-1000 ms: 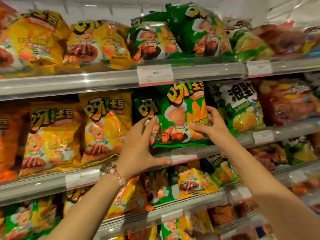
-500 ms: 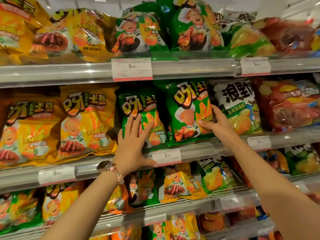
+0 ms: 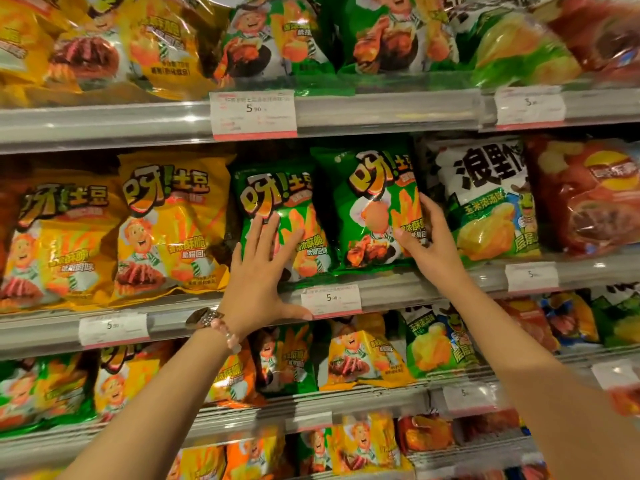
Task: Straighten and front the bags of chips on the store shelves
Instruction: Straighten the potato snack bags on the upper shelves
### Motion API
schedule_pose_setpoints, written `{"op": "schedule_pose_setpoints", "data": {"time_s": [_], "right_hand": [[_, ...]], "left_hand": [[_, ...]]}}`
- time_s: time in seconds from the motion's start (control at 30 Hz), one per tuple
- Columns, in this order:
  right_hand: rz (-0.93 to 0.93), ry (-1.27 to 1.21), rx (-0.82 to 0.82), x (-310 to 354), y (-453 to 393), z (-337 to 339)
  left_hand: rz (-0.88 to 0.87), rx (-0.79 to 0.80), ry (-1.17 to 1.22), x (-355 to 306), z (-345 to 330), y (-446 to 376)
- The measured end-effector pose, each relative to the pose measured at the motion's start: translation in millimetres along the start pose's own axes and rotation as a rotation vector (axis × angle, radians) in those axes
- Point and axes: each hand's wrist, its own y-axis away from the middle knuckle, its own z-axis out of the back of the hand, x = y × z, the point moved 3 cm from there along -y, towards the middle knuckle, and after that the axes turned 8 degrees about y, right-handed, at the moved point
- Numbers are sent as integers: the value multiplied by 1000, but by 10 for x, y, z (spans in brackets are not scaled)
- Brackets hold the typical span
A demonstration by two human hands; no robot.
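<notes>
Two green chip bags stand side by side on the middle shelf. My left hand lies flat against the front of the left green bag, fingers straight and spread, thumb stretched along the shelf rail. My right hand grips the right edge of the right green bag, thumb on its front and fingers wrapped round the side. Both bags face forward and upright, the right one overlapping the left a little.
Yellow bags fill the middle shelf to the left; a white-and-green bag and a red bag stand to the right. A price tag sits by my left thumb. Shelves above and below are packed with bags.
My left hand left the right green bag and now lies flat on the left green bag, which shows fully. My right hand stays on the right bag's edge. The view moved closer.
</notes>
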Motion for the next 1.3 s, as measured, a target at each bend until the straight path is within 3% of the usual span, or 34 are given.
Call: {"op": "schedule_pose_setpoints", "data": {"time_s": [0.13,0.37,0.63,0.83,0.97,1.1,1.2,1.3], "right_hand": [[11,209,-77,-83,88,-51],[-28,198,-80,-34,112,-36],[36,259,-187,90,298,-138],[30,302,-126,140,296,-167],[72,287,-190,164,500,-225],[282,173,-297,119,1043,-349],[314,165,-219,-26,1378,-551],[244,254,-11,-233,1512,-757]], "left_hand": [[1,-8,4,-2,0,2],[-3,-4,21,-49,34,18],[-45,-116,-45,-154,2,151],[-49,-86,-64,-135,-26,134],[-113,-249,-13,-169,-100,286],[-234,-430,71,-205,-463,670],[-246,-390,86,-239,-824,925],[-222,-342,83,-282,-1078,1013]]}}
